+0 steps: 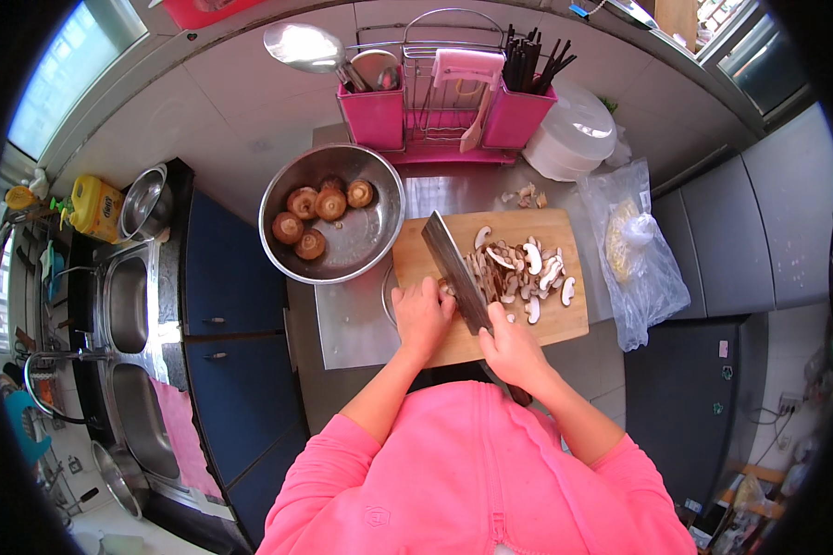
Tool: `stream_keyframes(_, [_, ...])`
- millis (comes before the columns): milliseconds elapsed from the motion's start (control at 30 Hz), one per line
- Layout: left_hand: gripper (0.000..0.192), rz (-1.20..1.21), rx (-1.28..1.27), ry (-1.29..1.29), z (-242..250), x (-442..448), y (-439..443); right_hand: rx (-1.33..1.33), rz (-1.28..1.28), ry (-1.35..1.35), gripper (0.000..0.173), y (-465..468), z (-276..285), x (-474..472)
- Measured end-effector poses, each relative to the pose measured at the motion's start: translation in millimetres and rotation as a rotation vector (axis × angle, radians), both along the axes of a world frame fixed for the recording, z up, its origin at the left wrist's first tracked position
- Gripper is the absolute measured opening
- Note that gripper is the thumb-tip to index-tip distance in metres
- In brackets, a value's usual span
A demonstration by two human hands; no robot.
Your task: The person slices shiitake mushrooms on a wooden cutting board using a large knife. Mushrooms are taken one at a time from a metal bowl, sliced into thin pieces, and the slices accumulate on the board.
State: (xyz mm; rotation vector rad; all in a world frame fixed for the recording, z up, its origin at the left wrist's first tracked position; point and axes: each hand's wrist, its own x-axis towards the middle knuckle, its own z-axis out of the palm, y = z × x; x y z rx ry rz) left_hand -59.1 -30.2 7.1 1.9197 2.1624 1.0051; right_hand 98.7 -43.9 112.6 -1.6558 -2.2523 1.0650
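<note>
My right hand (515,347) grips a kitchen cleaver (456,270), its broad blade standing on edge over a wooden cutting board (416,243). Just left of the blade, my left hand (422,313) has its fingers curled down on a mushroom (446,286), mostly hidden beneath them. Sliced mushrooms (520,267) lie in a loose heap to the right of the blade, some with white cut faces up. A stainless steel bowl (368,239) at the board's upper left holds several whole brown mushrooms (330,205).
Behind the board stands a pink utensil rack (451,154) with chopsticks (527,62) and a large spoon (305,48). A clear plastic bag (642,291) with yellowish food lies to the right. Mushroom scraps (527,195) rest above the board. A double sink (128,305) is far left.
</note>
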Motion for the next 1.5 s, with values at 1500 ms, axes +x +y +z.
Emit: stream_keyframes(1500, [0.016, -0.011, 0.018, -0.019, 0, -1, 1, -0.003, 0.008, 0.060, 0.025, -9, 14, 19])
